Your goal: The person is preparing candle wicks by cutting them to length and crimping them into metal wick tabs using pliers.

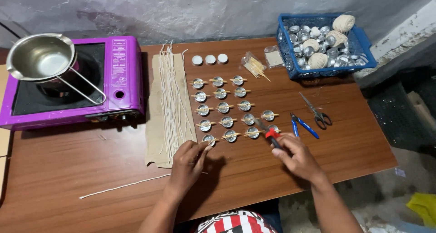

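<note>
The left hand (188,158) pinches something thin at the nearest small metal cup (209,138), at the near left corner of the rows of cups; what the fingers hold is too small to tell. The right hand (295,156) is closed around a tool with a red and black handle (271,134), and its tip points toward the shiny round cups (223,107). Each cup is silver, with little wooden sticks laid across its top. Just left of the cups, long white strings (171,97) lie on a tan sheet (154,124). One more white string (122,186) lies alone on the brown wooden table (68,169). To the right are blue-handled pliers (303,125) and grey scissors (316,110). Farther back sits a clear small bag of sticks (254,65) and a blue plastic basket (324,44) holding empty cups and balls of string. Far left stands a bright purple stove (116,83) with a shiny steel pot (41,57) on it.
</note>
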